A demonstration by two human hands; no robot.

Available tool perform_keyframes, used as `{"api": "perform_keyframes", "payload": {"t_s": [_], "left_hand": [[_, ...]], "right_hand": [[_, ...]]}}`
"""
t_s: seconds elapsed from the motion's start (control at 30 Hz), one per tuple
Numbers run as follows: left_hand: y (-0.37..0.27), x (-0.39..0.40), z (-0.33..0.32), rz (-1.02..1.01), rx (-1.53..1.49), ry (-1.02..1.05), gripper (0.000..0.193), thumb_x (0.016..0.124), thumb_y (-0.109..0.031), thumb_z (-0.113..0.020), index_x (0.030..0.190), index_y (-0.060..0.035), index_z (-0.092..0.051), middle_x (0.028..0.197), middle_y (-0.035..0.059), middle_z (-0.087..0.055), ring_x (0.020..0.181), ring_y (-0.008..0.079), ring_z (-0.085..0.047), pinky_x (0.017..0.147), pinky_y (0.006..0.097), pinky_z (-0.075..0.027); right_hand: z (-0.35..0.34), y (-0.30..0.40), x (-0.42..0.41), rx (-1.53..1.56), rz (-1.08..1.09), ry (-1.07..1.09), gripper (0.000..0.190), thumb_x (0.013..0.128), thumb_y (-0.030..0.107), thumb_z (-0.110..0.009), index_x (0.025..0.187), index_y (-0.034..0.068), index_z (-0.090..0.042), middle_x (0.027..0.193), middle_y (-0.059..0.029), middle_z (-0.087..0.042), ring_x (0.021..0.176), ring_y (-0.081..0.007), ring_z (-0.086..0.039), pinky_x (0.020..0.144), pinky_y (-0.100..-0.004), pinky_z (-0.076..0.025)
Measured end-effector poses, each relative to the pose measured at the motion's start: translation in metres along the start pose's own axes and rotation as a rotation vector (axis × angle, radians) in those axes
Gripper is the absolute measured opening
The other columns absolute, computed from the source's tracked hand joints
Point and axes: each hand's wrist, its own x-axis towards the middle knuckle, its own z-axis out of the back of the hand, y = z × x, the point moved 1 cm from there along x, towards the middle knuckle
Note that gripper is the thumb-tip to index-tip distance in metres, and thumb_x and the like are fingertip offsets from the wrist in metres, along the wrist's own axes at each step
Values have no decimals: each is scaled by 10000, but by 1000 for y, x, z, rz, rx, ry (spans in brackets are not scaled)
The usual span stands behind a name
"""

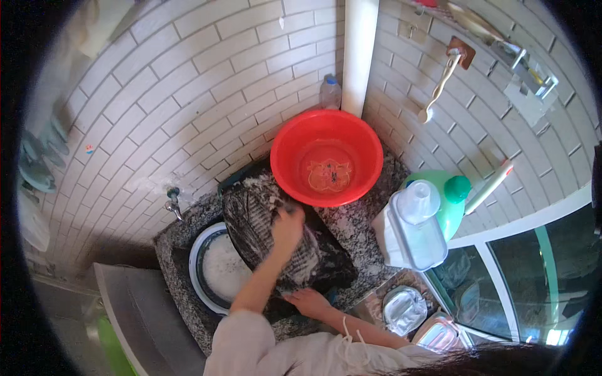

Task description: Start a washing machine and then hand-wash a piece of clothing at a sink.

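A soapy black cloth lies spread over a sloping surface on the granite sink, with white lather and ridge marks across it. My left hand is on its upper middle, fingers curled around a small dark object that is blurred and mostly hidden. At the cloth's near edge, my right hand grips it, fingertips pointing left. Left of the cloth and partly under it sits a round basin with a pale rim, holding white suds. Beyond the cloth stands a red plastic basin with a printed bottom.
A wall tap juts out above the sink's left side. To the right stand a white container and a green jug. A bottle is beside the white pipe. A long-handled brush hangs on the tiled wall.
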Motion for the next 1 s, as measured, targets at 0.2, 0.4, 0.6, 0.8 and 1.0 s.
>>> {"api": "perform_keyframes", "payload": {"t_s": [0.2, 0.4, 0.6, 0.8, 1.0], "left_hand": [[-102, -71, 18, -247, -169, 236, 272, 774, -180, -529, 1035, -256, -551, 998, 202, -464, 722, 355, -565, 562, 448, -488], [-112, -19, -29, -339, -244, 88, 408, 806, -222, -554, 1202, -259, -467, 1121, 228, -444, 926, 388, -516, 753, 444, -473], [-43, -93, 29, -21, -259, -208, 571, 696, -209, -609, 1221, -100, -415, 1202, 231, -401, 1065, 396, -434, 860, 475, -387], [37, -225, 23, 925, -236, 51, 666, 732, -299, -628, 1273, -46, -332, 1229, 270, -377, 1123, 429, -381, 911, 458, -343], [41, -269, -38, 755, -978, -26, 829, 762, -346, -608, 1297, 97, -157, 1311, 322, -246, 1221, 431, -257, 981, 418, -287]], "right_hand": [[-8, -2, -2, 170, -194, 130, 339, 835, 149, -416, 1145, 28, -481, 1107, -168, -528, 1034, -340, -490, 912, -428, -365], [17, 2, 1, 329, -41, -50, 390, 827, 252, -446, 1123, 1, -473, 1138, -190, -504, 1098, -363, -435, 936, -446, -323], [55, -88, 53, -191, -362, -361, 614, 757, 289, -560, 1257, 13, -333, 1150, -242, -428, 1027, -353, -470, 823, -432, -416], [48, -163, 88, 277, -691, -65, 718, 746, 394, -617, 1217, -80, -355, 1152, -286, -476, 1109, -379, -449, 912, -385, -375], [98, -52, 123, -27, -614, 7, 344, 791, 279, -569, 1012, 38, -463, 1030, -237, -501, 976, -370, -491, 806, -444, -399]]}}
